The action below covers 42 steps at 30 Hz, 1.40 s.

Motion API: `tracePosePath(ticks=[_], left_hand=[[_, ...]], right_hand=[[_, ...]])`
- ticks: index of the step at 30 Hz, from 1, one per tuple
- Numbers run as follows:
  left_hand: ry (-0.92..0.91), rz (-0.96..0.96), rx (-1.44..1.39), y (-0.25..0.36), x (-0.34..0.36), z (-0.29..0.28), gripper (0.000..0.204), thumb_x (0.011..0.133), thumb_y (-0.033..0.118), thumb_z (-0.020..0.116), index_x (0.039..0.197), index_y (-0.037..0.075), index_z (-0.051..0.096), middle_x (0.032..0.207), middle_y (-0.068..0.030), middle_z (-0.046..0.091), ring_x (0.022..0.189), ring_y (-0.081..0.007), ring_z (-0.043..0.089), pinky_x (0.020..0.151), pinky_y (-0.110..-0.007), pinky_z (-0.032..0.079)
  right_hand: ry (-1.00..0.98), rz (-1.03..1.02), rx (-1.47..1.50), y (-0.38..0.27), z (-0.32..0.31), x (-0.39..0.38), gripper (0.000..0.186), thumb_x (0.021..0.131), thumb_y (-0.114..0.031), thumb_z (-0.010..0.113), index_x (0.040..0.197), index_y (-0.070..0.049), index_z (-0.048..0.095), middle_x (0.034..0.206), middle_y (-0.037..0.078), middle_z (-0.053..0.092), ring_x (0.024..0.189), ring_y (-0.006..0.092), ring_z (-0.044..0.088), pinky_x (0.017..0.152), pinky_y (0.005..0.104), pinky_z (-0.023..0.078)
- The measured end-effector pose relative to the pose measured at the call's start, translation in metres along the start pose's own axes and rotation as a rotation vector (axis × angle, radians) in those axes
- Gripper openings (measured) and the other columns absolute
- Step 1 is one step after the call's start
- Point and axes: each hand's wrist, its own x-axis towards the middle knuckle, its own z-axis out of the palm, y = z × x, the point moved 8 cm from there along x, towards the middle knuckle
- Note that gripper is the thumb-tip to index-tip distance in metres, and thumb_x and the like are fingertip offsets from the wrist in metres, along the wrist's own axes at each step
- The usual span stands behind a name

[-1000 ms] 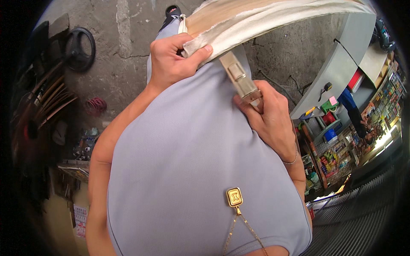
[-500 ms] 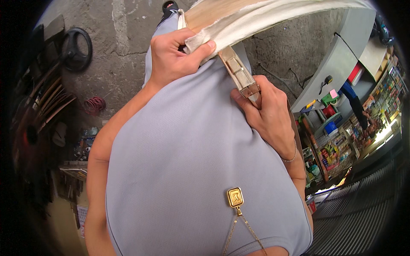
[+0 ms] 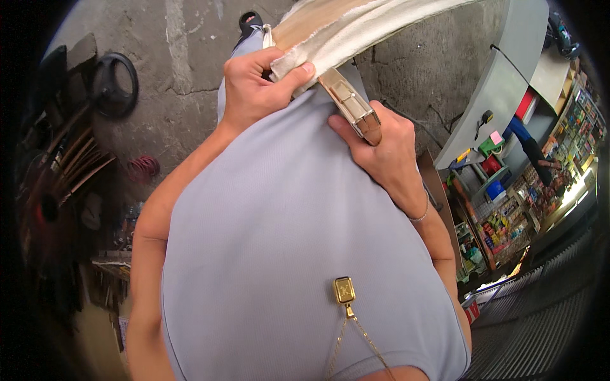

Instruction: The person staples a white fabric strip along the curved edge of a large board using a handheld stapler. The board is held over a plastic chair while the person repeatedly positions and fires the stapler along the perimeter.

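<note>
My left hand (image 3: pixel 264 89) pinches the frayed edge of a white cloth (image 3: pixel 343 41), thumb on top and fingers curled beneath. The cloth is folded along the rim of a curved tan panel (image 3: pixel 302 28) resting over my lap. In my right hand (image 3: pixel 387 140) is a metal staple gun (image 3: pixel 348 101), its worn body lying across the palm with the thumb on its near side. The nose of the staple gun meets the cloth's near edge, just right of my left thumb. Most of the right fingers are hidden under the tool.
On the left stand a black steering wheel (image 3: pixel 116 86) and a coil of red cord (image 3: pixel 143 169) on the concrete floor (image 3: pixel 210 38). To the right are a grey panel (image 3: pixel 502 82) and shelves crowded with small goods (image 3: pixel 508 219). A gold pendant (image 3: pixel 344 290) hangs over my grey shirt.
The right hand and staple gun have shifted slightly up and left, and the tool's handle sits deeper in the palm. My left hand keeps its pinch on the cloth.
</note>
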Motion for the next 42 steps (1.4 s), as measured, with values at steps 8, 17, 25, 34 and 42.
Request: tracePosePath(ticks=[8, 17, 25, 34, 42], left_hand=[[0.108, -0.007, -0.083, 0.000, -0.003, 0.000, 0.020, 0.081, 0.018, 0.078, 0.085, -0.002, 0.075, 0.061, -0.0015, 0.065, 0.055, -0.0039, 0.052, 0.049, -0.023, 0.041], [0.131, -0.045, 0.273, 0.026, -0.021, 0.010, 0.020, 0.086, 0.018, 0.076, 0.097, 0.002, 0.070, 0.076, 0.0030, 0.065, 0.067, -0.0040, 0.054, 0.059, -0.021, 0.042], [0.213, 0.081, 0.066, 0.031, -0.047, 0.010, 0.019, 0.084, 0.014, 0.078, 0.093, 0.002, 0.066, 0.078, 0.0020, 0.065, 0.070, -0.0063, 0.060, 0.065, -0.024, 0.048], [0.402, 0.092, 0.294, 0.020, -0.047, -0.021, 0.025, 0.087, 0.015, 0.077, 0.108, 0.003, 0.069, 0.092, 0.0002, 0.068, 0.085, -0.0080, 0.063, 0.074, -0.024, 0.050], [0.676, 0.363, 0.875, 0.064, -0.058, 0.001, 0.019, 0.093, 0.020, 0.071, 0.101, 0.002, 0.071, 0.078, 0.0008, 0.069, 0.071, -0.0060, 0.059, 0.065, -0.024, 0.049]], right_hand=[[0.170, -0.139, -0.079, -0.020, -0.088, 0.007, 0.041, 0.072, -0.006, 0.079, 0.109, 0.001, 0.062, 0.094, 0.019, 0.064, 0.085, 0.0369, 0.065, 0.077, 0.0380, 0.051], [0.707, -0.994, -0.244, -0.050, -0.106, 0.135, 0.047, 0.066, -0.005, 0.078, 0.110, -0.005, 0.060, 0.099, 0.013, 0.063, 0.092, 0.0337, 0.059, 0.083, 0.0451, 0.045], [0.658, -1.172, -0.282, -0.056, -0.102, 0.137, 0.047, 0.070, -0.012, 0.076, 0.114, -0.005, 0.062, 0.098, 0.013, 0.064, 0.095, 0.0328, 0.060, 0.085, 0.0430, 0.045], [0.542, -1.162, -0.181, -0.069, -0.093, 0.160, 0.040, 0.078, -0.018, 0.074, 0.115, -0.004, 0.065, 0.096, 0.014, 0.065, 0.094, 0.0330, 0.060, 0.083, 0.0438, 0.045], [0.474, -1.098, -0.152, -0.068, -0.093, 0.168, 0.033, 0.079, -0.018, 0.071, 0.109, -0.003, 0.067, 0.096, 0.016, 0.066, 0.093, 0.0346, 0.061, 0.083, 0.0449, 0.046]])
